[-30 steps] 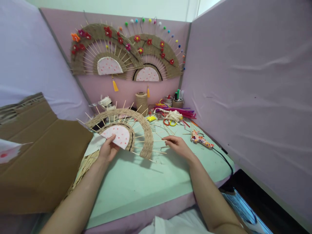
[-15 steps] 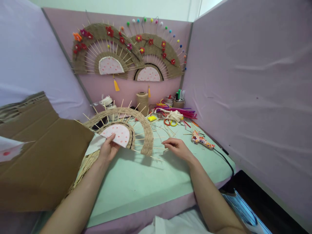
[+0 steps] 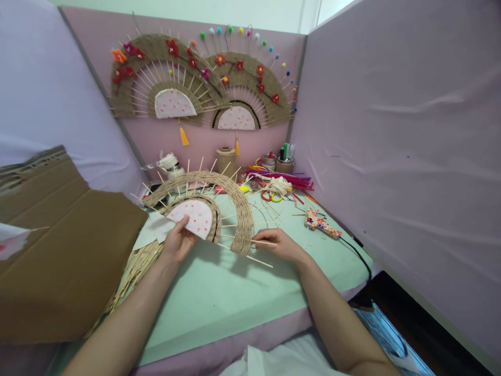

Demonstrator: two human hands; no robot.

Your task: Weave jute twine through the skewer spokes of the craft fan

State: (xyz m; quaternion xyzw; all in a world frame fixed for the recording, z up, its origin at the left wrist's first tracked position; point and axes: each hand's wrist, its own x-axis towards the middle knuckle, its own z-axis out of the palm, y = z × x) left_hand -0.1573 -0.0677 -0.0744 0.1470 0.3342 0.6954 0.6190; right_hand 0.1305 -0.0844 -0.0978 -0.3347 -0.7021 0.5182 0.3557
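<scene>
A half-round fan of thin wooden sticks carries an outer band of woven twine (image 3: 243,219) and a white centre piece with pink dots (image 3: 198,218). My left hand (image 3: 180,241) is closed on the fan's lower edge, thumb on top of the dotted piece and fingers beneath. At the right end of the outer band, my right hand (image 3: 279,244) pinches a thin strand of twine beside a stick tip; its fingertips are partly hidden. Bare stick ends stick out past the band.
Two finished fans (image 3: 172,68) hang on the back panel. A twine spool (image 3: 226,161), pipe cleaners (image 3: 295,180) and scissors (image 3: 276,198) lie at the back. On the right rests a patterned glue gun (image 3: 321,223) with its cord. Cardboard (image 3: 70,261) and a bundle of sticks (image 3: 135,271) occupy the left.
The fan has shifted slightly right and tilted. My right hand has moved left and slightly down, from beyond the stick ends to the band's edge.
</scene>
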